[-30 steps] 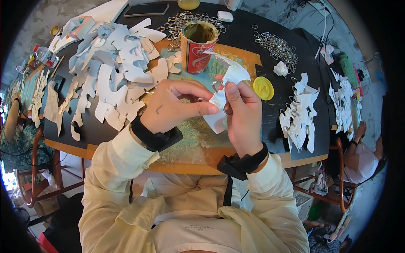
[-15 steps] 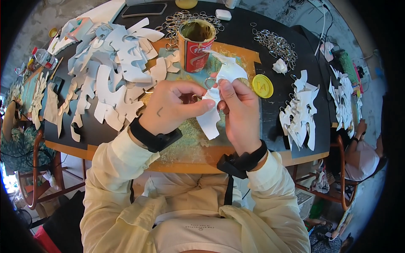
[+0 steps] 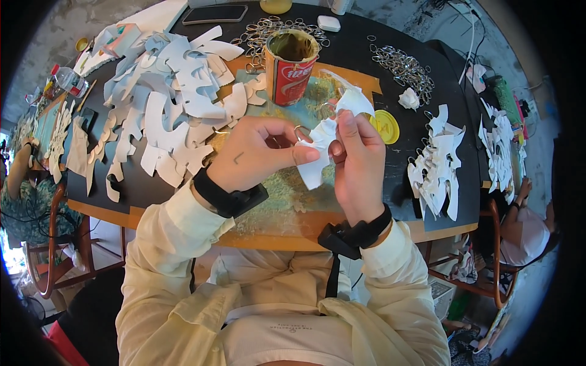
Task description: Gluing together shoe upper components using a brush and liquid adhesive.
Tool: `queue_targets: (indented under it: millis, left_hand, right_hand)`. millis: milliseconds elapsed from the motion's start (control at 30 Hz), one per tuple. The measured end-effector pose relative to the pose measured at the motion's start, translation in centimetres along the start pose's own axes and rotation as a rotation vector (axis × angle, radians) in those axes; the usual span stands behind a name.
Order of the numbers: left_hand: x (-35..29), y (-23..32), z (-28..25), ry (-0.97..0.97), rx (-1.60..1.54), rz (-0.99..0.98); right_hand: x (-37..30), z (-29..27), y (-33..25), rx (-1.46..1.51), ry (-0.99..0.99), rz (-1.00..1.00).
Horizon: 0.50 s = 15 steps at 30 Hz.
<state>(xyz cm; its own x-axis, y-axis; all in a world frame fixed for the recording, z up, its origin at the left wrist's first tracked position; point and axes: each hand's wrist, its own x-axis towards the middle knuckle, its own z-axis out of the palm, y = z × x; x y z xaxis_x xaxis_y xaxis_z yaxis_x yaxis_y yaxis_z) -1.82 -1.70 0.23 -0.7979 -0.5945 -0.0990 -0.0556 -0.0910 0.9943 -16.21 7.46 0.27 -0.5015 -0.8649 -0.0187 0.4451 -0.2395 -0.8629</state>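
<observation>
A curved white leather-like piece (image 3: 313,172) is stretched between my two hands above the middle of the work board. The thumb and fingers of my left hand (image 3: 259,145) pinch it on its left side. A metal ring (image 3: 300,132) shows at those fingertips; part of it is hidden. My right hand (image 3: 359,155) grips the same piece between thumb and fingers, and its upper end (image 3: 354,100) curls out above them. Just beyond the hands stands a red can (image 3: 290,70) with brownish residue inside.
Many cut white pieces (image 3: 162,134) lie heaped on the left. Metal rings are piled behind the can (image 3: 268,29) and at the far right (image 3: 408,68). A yellow lid (image 3: 386,126) rests beside my right hand, near a stack of white pieces with rings (image 3: 436,165). Other people sit at both sides.
Both hands have shifted a little right in the picture, still holding the white piece. Its middle now looks more bunched, and the metal ring is lower against the left fingertips.
</observation>
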Motion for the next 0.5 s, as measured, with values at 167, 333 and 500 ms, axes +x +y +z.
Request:
queue_targets:
  millis: [167,333,500]
  left_hand:
    - [-0.18,0.25,0.22,0.046,0.220,0.101]
    - [-0.36,0.10,0.30,0.040,0.143,0.106]
    - [-0.35,0.63,-0.27,-0.034,0.263,0.214]
  right_hand:
    - [-0.16,0.13,0.15,-0.092,-0.010,-0.045]
    - [-0.07,-0.17,0.18,-0.019,-0.005,0.023]
    - [0.04,-0.38,-0.13,-0.134,0.000,-0.061]
